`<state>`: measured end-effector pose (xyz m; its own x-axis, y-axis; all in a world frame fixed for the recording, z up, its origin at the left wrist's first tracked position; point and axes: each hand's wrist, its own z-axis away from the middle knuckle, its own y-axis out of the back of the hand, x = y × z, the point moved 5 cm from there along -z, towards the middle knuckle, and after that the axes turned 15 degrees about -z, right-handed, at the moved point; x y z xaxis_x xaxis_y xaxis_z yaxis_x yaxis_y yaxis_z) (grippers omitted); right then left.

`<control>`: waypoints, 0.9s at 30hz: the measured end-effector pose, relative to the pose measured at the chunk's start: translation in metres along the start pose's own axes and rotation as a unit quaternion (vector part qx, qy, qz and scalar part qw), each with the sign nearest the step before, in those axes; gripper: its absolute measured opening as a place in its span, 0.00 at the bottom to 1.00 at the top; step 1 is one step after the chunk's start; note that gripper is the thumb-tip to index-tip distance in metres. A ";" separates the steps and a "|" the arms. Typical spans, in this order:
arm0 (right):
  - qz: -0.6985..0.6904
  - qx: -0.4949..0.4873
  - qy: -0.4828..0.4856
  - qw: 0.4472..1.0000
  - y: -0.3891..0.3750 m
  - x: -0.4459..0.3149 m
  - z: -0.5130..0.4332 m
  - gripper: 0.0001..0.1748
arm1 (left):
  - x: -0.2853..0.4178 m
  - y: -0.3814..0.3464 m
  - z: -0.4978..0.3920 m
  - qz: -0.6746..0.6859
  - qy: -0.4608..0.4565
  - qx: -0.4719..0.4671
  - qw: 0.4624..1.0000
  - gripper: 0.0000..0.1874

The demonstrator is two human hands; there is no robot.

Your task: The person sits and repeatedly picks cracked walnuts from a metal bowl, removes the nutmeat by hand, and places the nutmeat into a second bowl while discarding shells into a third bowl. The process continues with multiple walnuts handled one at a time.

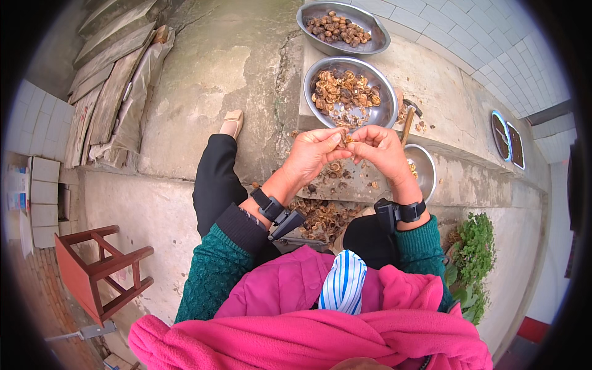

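My left hand (319, 149) and my right hand (380, 149) meet at the fingertips, each pinching part of a cracked walnut (344, 138). Just beyond them, a steel basin (386, 108) holds broken walnuts and shell pieces. A farther steel basin (380, 44) contains whole walnuts. Partly hidden by my right hand, a smaller steel bowl (431, 173) has pale walnut kernels (412, 169) in it. The wooden handle of a hammer (408, 126) points toward that bowl, its dark head resting on the concrete ledge.
Walnut shells (326, 217) lie heaped between my feet. A red wooden stool (78, 277) lies on its side at left, below stacked boards (111, 106). Green plants (476, 254) grow at right. Two shallow trays (515, 145) with dark contents sit on the far right ledge.
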<state>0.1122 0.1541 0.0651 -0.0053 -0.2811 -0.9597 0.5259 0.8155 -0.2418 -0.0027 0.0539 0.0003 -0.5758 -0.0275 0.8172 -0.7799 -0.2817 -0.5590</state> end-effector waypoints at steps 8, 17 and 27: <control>-0.004 0.050 0.052 0.997 0.057 -0.008 0.000 0.06 | -0.003 0.002 -0.002 0.089 0.011 -0.023 0.996 0.15; 0.594 0.286 -0.071 0.748 0.214 -0.017 0.050 0.19 | -0.005 0.003 -0.004 0.034 0.023 0.006 0.999 0.12; 0.315 0.081 0.176 0.929 -0.023 0.025 -0.014 0.23 | -0.010 0.011 -0.002 0.021 0.009 0.059 0.998 0.12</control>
<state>0.0882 0.1353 0.0442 0.0838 0.4317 -0.8981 0.6403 0.6673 0.3805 -0.0061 0.0531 -0.0140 -0.6130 -0.0254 0.7897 -0.7206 -0.3919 -0.5720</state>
